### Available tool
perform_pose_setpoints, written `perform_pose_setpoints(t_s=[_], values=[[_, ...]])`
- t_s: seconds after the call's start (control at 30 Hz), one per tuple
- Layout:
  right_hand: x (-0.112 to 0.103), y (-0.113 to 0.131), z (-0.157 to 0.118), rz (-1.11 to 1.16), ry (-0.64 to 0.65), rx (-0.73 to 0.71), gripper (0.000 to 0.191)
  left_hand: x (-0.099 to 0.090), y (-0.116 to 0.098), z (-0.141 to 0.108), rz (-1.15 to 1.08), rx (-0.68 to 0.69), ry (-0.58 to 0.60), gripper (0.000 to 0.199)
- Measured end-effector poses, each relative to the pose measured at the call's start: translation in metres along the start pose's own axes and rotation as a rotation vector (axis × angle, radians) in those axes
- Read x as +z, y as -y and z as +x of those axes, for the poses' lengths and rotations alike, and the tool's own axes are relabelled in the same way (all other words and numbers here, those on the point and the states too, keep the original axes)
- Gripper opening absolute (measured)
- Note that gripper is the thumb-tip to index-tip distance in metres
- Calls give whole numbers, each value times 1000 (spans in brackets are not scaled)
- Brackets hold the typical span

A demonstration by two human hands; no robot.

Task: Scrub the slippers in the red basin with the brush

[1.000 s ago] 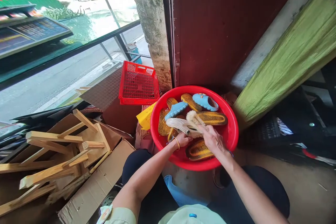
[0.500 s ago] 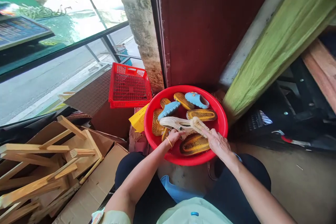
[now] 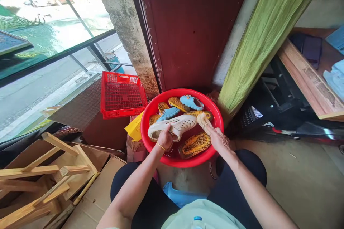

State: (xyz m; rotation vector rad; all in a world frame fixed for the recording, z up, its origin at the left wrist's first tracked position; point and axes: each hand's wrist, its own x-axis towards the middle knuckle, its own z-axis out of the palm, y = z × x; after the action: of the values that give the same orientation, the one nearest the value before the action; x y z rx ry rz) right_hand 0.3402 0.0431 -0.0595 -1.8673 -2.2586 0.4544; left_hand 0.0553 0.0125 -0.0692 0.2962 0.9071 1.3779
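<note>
My left hand (image 3: 165, 139) is closed on the heel end of a white clog (image 3: 185, 123), which has holes over its toe and is held above a red basin (image 3: 222, 121). In my right hand (image 3: 219, 140) is a pale scrub brush (image 3: 203, 121), its head just right of the clog's toe. Inside the basin lie two light blue clogs (image 3: 192, 102) and several yellow-brown soles, among them a sole (image 3: 196, 145) near the front and another sole (image 3: 178, 103) at the back. A little water shows under my left hand.
Left of the basin stands a red plastic crate (image 3: 123, 94), with a yellow sheet (image 3: 134, 127) below it. Wooden frames (image 3: 53, 171) lie on cardboard at the lower left. A green curtain (image 3: 249, 39) hangs at the right, beside a dark red door (image 3: 193, 32).
The white clog has turned so its holed top shows, and its toe points right. The brush has come off the clog's side to beyond the toe. The whole view has shifted rightward.
</note>
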Motion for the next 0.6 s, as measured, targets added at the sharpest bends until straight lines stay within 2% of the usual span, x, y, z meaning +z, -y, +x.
perform_pose_setpoints(t_s=[0.07, 0.13, 0.23, 0.3, 0.37, 0.43, 0.53, 0.6], values=[[-1, -1, 10, 190, -105, -32, 52, 1, -8, 1, -68, -9, -17, 54], [3, 10, 19, 468, -150, 20, 56, 4, -13, 1, -133, -14, -19, 53], [17, 36, 29, 975, -75, 174, 67, 11, -17, 2, -207, -19, 17, 53], [25, 50, 34, 1259, -1, 219, 66, 15, -16, 4, -226, -40, 46, 57], [29, 58, 39, 1443, 35, 223, 61, 16, -14, 7, -218, -54, 65, 63], [28, 61, 44, 1516, 34, 241, 59, 17, -12, 9, -165, -74, 88, 69], [20, 62, 53, 1456, -6, 267, 58, 18, -10, 9, 12, -98, 152, 80], [11, 64, 60, 1347, -36, 259, 58, 19, -9, 5, 199, -13, 195, 81]])
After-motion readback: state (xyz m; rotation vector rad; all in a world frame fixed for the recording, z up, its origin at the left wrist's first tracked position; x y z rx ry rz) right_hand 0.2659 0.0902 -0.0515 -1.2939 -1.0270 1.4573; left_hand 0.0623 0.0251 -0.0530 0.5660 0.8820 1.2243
